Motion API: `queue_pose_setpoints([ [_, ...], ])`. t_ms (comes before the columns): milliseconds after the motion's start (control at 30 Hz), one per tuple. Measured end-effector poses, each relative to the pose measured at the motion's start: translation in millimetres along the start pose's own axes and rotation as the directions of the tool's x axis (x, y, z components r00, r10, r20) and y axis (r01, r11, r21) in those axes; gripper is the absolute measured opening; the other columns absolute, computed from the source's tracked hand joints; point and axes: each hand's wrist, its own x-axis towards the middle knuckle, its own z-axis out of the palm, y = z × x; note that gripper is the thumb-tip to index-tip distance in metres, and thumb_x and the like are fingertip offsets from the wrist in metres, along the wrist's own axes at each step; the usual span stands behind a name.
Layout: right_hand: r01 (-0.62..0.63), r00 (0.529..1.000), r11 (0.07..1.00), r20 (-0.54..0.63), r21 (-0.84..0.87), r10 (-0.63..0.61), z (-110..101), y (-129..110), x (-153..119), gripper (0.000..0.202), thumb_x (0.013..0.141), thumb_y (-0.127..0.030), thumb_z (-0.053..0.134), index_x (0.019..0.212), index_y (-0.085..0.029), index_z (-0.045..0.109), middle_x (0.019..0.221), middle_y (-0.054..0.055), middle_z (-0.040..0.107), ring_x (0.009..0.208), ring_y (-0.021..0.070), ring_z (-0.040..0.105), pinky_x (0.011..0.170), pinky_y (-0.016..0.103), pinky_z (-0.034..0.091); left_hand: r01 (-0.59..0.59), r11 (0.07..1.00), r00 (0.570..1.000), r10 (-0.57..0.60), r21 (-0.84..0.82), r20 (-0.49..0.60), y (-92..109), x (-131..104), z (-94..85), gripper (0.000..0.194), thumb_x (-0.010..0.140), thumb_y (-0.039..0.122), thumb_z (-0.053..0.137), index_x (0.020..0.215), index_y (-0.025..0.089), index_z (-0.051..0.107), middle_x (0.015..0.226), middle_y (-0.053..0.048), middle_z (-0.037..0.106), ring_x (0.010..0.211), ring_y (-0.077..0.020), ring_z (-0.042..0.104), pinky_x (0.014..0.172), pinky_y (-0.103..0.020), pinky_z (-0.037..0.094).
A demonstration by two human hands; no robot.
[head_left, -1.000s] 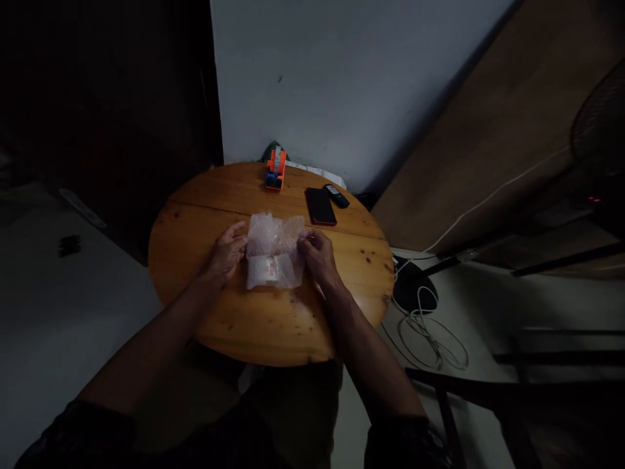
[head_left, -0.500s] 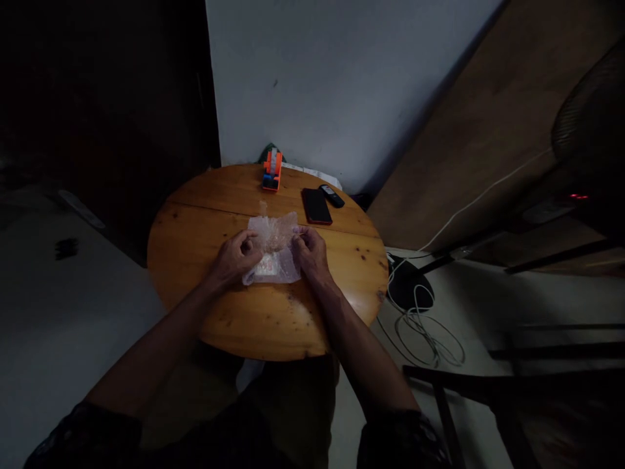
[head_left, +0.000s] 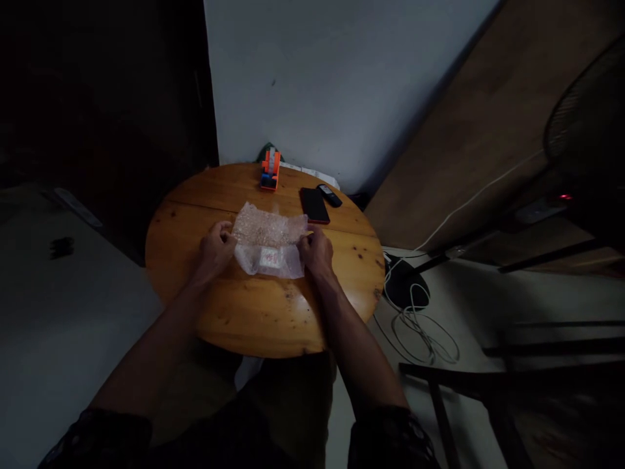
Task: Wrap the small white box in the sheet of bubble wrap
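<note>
A clear bubble-wrap sheet [head_left: 268,228] lies near the middle of the surface, between the two hands. Its long axis runs left to right, roughly parallel to the person's front; its long edges face the wall and the person. The far portion is raised and wrinkled, the near portion flatter. A small white rectangular packet with red print [head_left: 270,258] is located at the near portion, long axis also left to right. Whether a film layer covers it cannot be determined.

Left hand [head_left: 217,247]: fingers partly curled, at the left edge of the sheet; whether it grips cannot be determined. Right hand [head_left: 316,251]: thumb and fingers closed on the right edge.

The surface [head_left: 254,319] is a rounded, varnished yellow-brown wooden top with dark knots and a seam across its far part. Beyond the sheet stands an orange-and-blue tape dispenser [head_left: 270,170]. To its right lie a flat black rectangular device with a red edge [head_left: 315,207] and a small black handset [head_left: 329,195], side by side.

The room is dim. A pale grey wall [head_left: 317,78] rises behind the surface, a brown panel [head_left: 463,130] to the right. A coiled white cable [head_left: 430,339] lies on the pale floor [head_left: 459,293].
</note>
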Motion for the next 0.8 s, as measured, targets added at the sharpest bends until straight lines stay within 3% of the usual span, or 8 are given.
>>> queue_pose_setpoints([
  [200,-0.061,0.998,0.998,0.022,-0.028,0.062,-7.2,-5.7,-1.6,0.043,0.089,-0.025,0.051,0.130,-0.021,0.060,0.100,0.007,0.077,0.096,0.0259,0.069,0.082,0.035,0.050,-0.137,0.989,0.987,0.133,-0.046,-0.085,0.3,-1.1,2.8,0.037,0.069,0.020,0.056,0.105,0.018,0.065,0.108,-0.008,0.068,0.103,-0.0236,0.063,0.094,-0.036,0.050],
  [367,-0.059,0.998,0.998,0.016,-0.025,0.059,-4.4,-2.5,-0.4,0.042,0.089,-0.025,0.052,0.129,-0.020,0.059,0.102,0.009,0.077,0.097,0.0260,0.069,0.086,0.038,0.050,-0.231,0.973,0.969,0.232,0.019,-0.080,12.6,-9.6,-4.6,0.033,0.074,0.021,0.055,0.104,0.020,0.067,0.110,-0.008,0.069,0.106,-0.0248,0.063,0.094,-0.037,0.051],
  [467,-0.071,0.997,0.997,0.040,-0.031,0.072,-5.4,-4.3,-0.8,0.042,0.090,-0.025,0.052,0.131,-0.019,0.059,0.104,0.009,0.077,0.100,0.0264,0.069,0.087,0.038,0.050,-0.307,0.948,0.950,0.300,0.082,0.087,25.6,-12.9,-11.1,0.033,0.073,0.021,0.056,0.104,0.019,0.069,0.112,-0.009,0.070,0.110,-0.0276,0.062,0.101,-0.041,0.049],
  [533,-0.076,0.995,0.996,0.055,-0.034,0.078,-6.9,-6.3,-1.3,0.043,0.090,-0.024,0.052,0.133,-0.019,0.058,0.105,0.009,0.077,0.101,0.0262,0.070,0.087,0.037,0.050,-0.404,0.909,0.894,0.370,0.101,0.251,36.3,-13.2,-12.1,0.042,0.070,0.019,0.058,0.110,0.019,0.069,0.118,-0.008,0.070,0.117,-0.0291,0.061,0.107,-0.044,0.045],
  [600,-0.077,0.995,0.996,0.059,-0.036,0.079,-8.0,-7.4,-1.8,0.044,0.091,-0.024,0.051,0.134,-0.019,0.057,0.105,0.008,0.076,0.101,0.0256,0.070,0.087,0.036,0.050,-0.485,0.871,0.809,0.413,0.078,0.418,46.5,-11.9,-9.4,0.056,0.064,0.016,0.059,0.120,0.020,0.067,0.128,-0.008,0.067,0.123,-0.0297,0.058,0.110,-0.043,0.043],
  [700,-0.072,0.996,0.997,0.056,-0.039,0.074,-8.1,-6.6,-2.2,0.043,0.091,-0.024,0.051,0.133,-0.019,0.057,0.104,0.008,0.076,0.100,0.0249,0.070,0.086,0.035,0.049,-0.499,0.863,0.693,0.347,0.073,0.632,56.4,-6.7,-2.0,0.070,0.057,0.014,0.062,0.127,0.019,0.065,0.128,-0.010,0.068,0.120,-0.0318,0.061,0.105,-0.042,0.046],
  [800,-0.049,0.998,0.998,0.048,-0.027,0.050,-7.0,-4.8,-1.9,0.043,0.090,-0.025,0.051,0.132,-0.020,0.058,0.102,0.008,0.076,0.098,0.0249,0.069,0.085,0.035,0.049,-0.500,0.851,0.681,0.270,0.162,0.681,59.1,0.5,1.1,0.066,0.056,0.015,0.062,0.121,0.020,0.070,0.112,-0.009,0.073,0.109,-0.0323,0.065,0.097,-0.040,0.050],
])
